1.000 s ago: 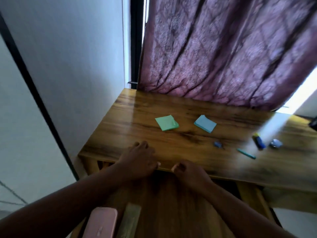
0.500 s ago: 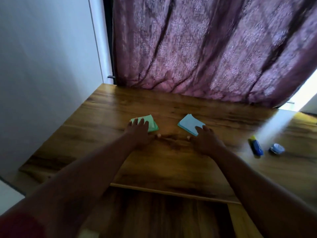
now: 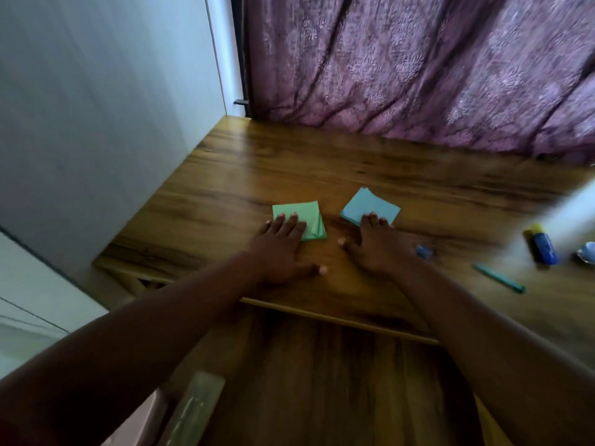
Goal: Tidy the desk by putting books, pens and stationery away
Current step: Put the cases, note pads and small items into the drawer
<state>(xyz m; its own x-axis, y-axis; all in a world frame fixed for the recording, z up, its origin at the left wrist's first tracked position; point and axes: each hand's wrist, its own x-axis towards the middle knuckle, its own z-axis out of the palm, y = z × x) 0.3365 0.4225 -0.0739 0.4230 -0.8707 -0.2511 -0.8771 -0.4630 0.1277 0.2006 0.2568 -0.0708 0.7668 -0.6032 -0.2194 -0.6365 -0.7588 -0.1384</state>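
Note:
A green sticky-note pad (image 3: 302, 217) and a blue sticky-note pad (image 3: 370, 207) lie side by side on the wooden desk (image 3: 322, 162). My left hand (image 3: 280, 246) lies flat with its fingertips on the near left part of the green pad. My right hand (image 3: 376, 246) lies flat with its fingertips on the near edge of the blue pad. To the right lie a small blue item (image 3: 424, 251), a teal pen (image 3: 499, 278), a blue and yellow marker (image 3: 542, 243) and a small blue-white object (image 3: 587, 252).
A white wall (image 3: 96, 123) borders the desk on the left and a purple curtain (image 3: 418, 69) hangs behind it. Below the desk's front edge an open wooden drawer (image 3: 322, 381) holds a pink case (image 3: 141, 423) and a greenish ruler-like strip (image 3: 196, 410).
Both hands moved from the desk's front edge forward onto the two pads and now rest on them. The view has shifted, bringing the pen and drawer contents back into sight.

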